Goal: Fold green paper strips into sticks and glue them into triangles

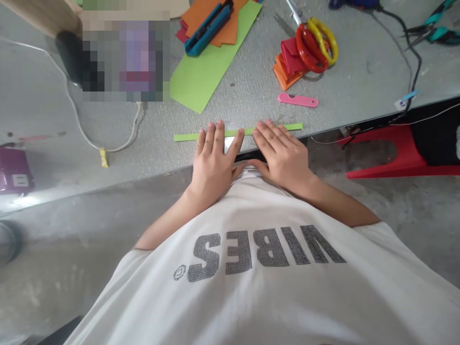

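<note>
A narrow green paper strip (187,137) lies along the near edge of the grey table. My left hand (214,165) rests flat with fingers spread, its fingertips on the strip left of its middle. To the right, my right hand (282,151) presses its outstretched fingertips on the strip too. Both thumbs point inward at the table edge, close to each other. Beyond the strip lies a larger green paper sheet (204,81), with a blue stapler (209,29) and orange paper pieces (230,36) on its far part. A pink folding cutter (298,100) sits past my right hand.
Scissors with red and yellow handles (316,45) lie on folded red and orange paper (287,67). Pliers (431,33) and a black cable (419,62) are at the far right. A white cable (72,103) curves at left. A red stool (406,153) stands below the table.
</note>
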`<control>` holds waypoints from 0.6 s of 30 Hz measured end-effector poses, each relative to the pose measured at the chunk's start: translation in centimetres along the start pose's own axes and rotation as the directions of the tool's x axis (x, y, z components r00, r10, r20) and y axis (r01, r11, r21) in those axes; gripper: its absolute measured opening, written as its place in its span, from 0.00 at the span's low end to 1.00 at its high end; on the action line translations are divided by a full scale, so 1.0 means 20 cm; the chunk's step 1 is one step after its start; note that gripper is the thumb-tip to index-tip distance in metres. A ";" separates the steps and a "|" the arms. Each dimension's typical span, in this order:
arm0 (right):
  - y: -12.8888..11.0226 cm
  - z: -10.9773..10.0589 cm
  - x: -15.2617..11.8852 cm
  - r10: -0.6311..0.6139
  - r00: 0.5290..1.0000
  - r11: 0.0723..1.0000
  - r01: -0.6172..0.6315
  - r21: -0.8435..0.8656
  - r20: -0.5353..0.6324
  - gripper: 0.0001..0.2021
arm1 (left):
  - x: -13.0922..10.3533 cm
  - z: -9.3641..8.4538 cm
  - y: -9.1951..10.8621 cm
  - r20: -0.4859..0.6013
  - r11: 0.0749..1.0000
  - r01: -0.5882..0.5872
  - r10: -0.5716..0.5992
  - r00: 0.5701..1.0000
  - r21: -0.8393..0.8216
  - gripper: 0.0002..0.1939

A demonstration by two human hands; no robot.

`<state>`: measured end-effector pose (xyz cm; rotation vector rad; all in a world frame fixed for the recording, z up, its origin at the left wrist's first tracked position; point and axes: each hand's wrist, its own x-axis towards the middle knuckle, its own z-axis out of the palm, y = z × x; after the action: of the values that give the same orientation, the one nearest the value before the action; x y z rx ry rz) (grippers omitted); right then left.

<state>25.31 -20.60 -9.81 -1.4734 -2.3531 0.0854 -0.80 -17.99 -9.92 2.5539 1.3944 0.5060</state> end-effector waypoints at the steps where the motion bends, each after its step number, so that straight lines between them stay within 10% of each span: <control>1: 0.03 -0.03 -0.02 0.023 1.000 1.000 -0.023 -0.019 0.005 0.39 | 0.00 0.00 0.01 0.005 1.000 0.003 -0.003 1.000 -0.006 0.42; 18: 0.31 -0.11 -0.20 0.134 0.975 0.964 -0.169 -0.205 -0.176 0.28 | 0.00 0.09 -0.04 -0.247 1.000 -0.024 0.021 0.969 -0.009 0.30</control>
<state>32.88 -21.68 -10.28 -1.6939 -2.1737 -0.2534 -0.67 -17.63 -11.83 2.5699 1.4338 0.8593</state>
